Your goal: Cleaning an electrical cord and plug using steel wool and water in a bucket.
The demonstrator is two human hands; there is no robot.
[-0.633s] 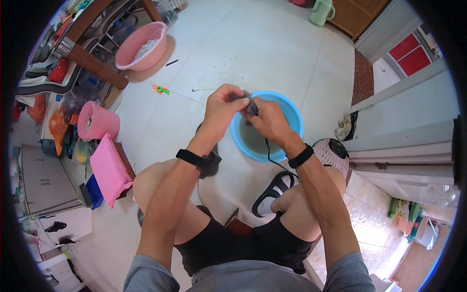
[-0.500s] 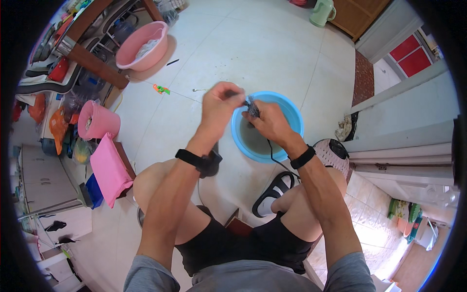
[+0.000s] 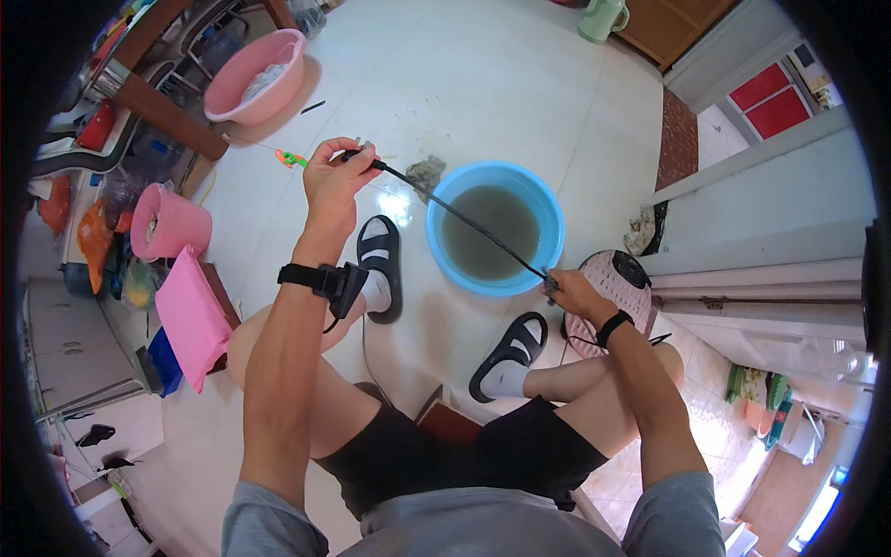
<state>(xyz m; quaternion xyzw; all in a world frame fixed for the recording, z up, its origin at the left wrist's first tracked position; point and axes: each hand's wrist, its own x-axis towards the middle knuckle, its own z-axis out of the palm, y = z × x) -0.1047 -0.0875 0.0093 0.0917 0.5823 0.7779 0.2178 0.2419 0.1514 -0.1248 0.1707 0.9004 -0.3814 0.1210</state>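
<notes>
A black cable (image 3: 464, 219) runs taut on a slant between my two hands, across the blue basin (image 3: 436, 255) of murky water (image 3: 492, 223). My left hand (image 3: 339, 176) is closed on its far end, where a dark plug-like piece shows between the fingers. Lower on the right, my right hand (image 3: 577, 295) is closed round the cable with a small grey cloth (image 3: 551, 282), just outside the basin's near right rim. Past that hand a loose bit of cable shows by my right knee. Another crumpled grey rag (image 3: 427, 174) lies on the floor beside the basin.
A pale pink perforated container (image 3: 603, 320) with a dark top stands by my right wrist. At the left are a pink basin (image 3: 292, 79) with white cloth, a pink bucket (image 3: 176, 223) and a pink-covered board (image 3: 192, 320). A small orange-green toy (image 3: 290, 159) lies beyond my left hand.
My hands were close together over the basin. The left has moved left and the right down and right, drawing the cable straight. The grey rag on the floor has come into view.
</notes>
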